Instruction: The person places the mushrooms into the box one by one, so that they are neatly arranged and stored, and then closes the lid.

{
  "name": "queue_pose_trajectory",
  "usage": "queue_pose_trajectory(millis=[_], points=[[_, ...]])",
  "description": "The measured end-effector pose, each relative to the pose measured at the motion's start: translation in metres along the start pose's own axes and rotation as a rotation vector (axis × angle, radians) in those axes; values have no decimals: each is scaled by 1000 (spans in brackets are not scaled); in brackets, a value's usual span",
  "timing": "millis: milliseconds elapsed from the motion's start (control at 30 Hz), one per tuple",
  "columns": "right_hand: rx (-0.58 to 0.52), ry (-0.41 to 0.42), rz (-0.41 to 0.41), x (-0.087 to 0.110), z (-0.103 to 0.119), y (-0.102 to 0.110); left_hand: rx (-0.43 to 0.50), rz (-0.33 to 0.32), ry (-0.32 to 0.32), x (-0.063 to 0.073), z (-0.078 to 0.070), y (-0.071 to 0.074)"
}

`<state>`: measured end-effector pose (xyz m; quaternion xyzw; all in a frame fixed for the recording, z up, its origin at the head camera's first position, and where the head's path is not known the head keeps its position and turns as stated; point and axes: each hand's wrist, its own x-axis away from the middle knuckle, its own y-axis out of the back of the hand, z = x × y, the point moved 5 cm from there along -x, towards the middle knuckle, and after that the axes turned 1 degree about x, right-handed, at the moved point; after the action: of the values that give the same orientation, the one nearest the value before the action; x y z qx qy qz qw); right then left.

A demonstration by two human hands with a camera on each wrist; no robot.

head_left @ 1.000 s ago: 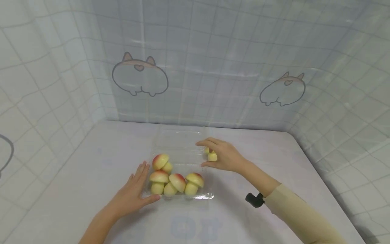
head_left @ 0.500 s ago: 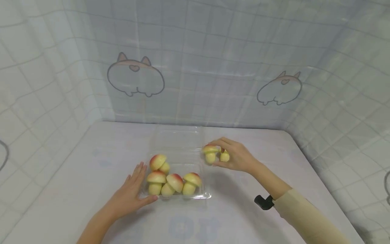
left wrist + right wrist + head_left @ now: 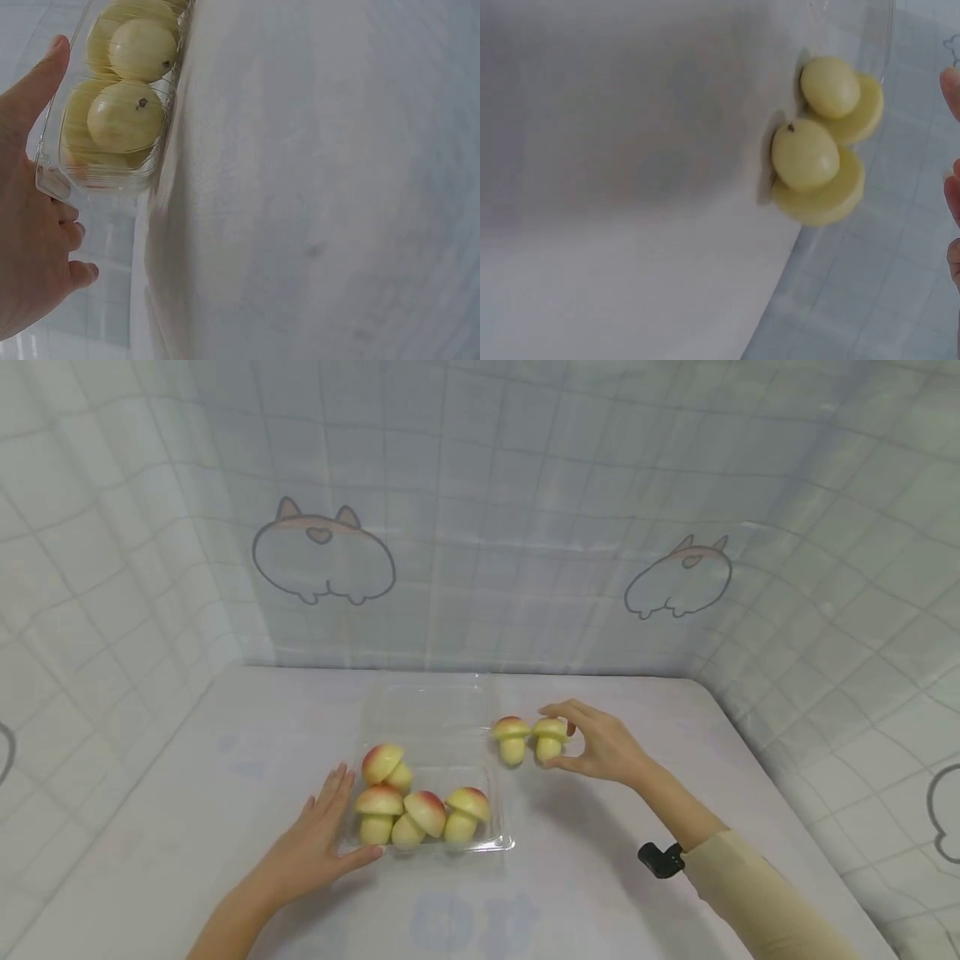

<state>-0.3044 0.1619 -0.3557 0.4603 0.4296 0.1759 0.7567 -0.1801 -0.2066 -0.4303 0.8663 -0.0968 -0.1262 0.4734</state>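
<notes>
A clear plastic clamshell box (image 3: 442, 752) lies with its lid (image 3: 427, 697) folded back, holding several yellow toy mushrooms (image 3: 423, 812) with reddish caps. My left hand (image 3: 315, 843) rests along the box's left side, fingers straight and thumb near the front corner. In the left wrist view, the thumb and fingers of that hand (image 3: 30, 210) lie beside the box wall (image 3: 112, 184). Two more mushrooms stand right of the box: one nearer it (image 3: 512, 741), another (image 3: 549, 741) between the spread thumb and fingers of my right hand (image 3: 607, 747). The right wrist view shows these fingers apart from both mushrooms (image 3: 806, 154).
A pale cloth covers the table (image 3: 570, 877). Grid-patterned curtains with cartoon drawings (image 3: 322, 556) hang behind and at both sides. A black device (image 3: 662, 860) sits at my right wrist, by the beige sleeve (image 3: 757, 893).
My right hand has moved right, from the box's edge past the nearer mushroom to the farther one. The left hand stays beside the box. The head view has shifted slightly.
</notes>
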Motion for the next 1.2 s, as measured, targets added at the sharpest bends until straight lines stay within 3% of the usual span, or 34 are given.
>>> queue_pose_trajectory(millis=[433, 633, 933, 1200], points=[[40, -87, -9, 15, -25, -4, 1, 8, 9, 0, 4, -1], [23, -114, -2, 16, -30, -17, -9, 0, 4, 1, 4, 3], [119, -119, -34, 11, -39, -36, 0, -10, 3, 3, 3, 4], [143, -258, 99, 14, -48, -50, 17, 20, 25, 3, 2, 3]])
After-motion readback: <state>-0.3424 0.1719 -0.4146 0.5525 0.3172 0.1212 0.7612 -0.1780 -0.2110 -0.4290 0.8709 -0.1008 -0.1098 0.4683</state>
